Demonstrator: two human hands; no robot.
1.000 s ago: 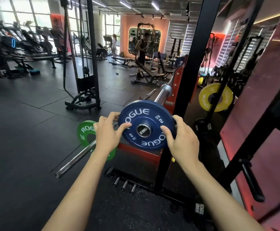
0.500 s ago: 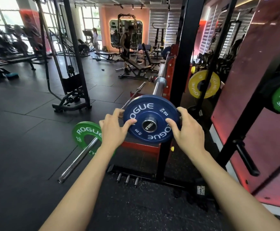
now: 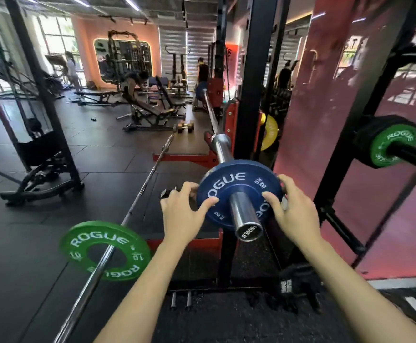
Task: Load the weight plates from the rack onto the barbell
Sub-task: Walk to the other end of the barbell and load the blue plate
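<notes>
I see 1 blue plate (image 3: 236,194) on barbell sleeve (image 3: 245,214), btwn my fingers: left hand (image 3: 181,214) + right hand (image 3: 292,214) both grasping its rim. 2 green plates: 1 left of fingers (image 3: 104,251), 1 right on rack peg (image 3: 391,147).

The weight plate (image 3: 236,191) on the chrome barbell sleeve (image 3: 244,214) is dark blue with white ROGUE lettering. Left of it and lower, a bright green plate (image 3: 105,251) with white lettering sits on a silver bar (image 3: 137,194). Right of the blue plate, a green plate (image 3: 392,147) faces black ones on a black rack peg (image 3: 410,152). Behind the blue plate stand a black upright (image 3: 251,78), a yellow plate (image 3: 270,132) and red frame parts (image 3: 230,120).
</notes>
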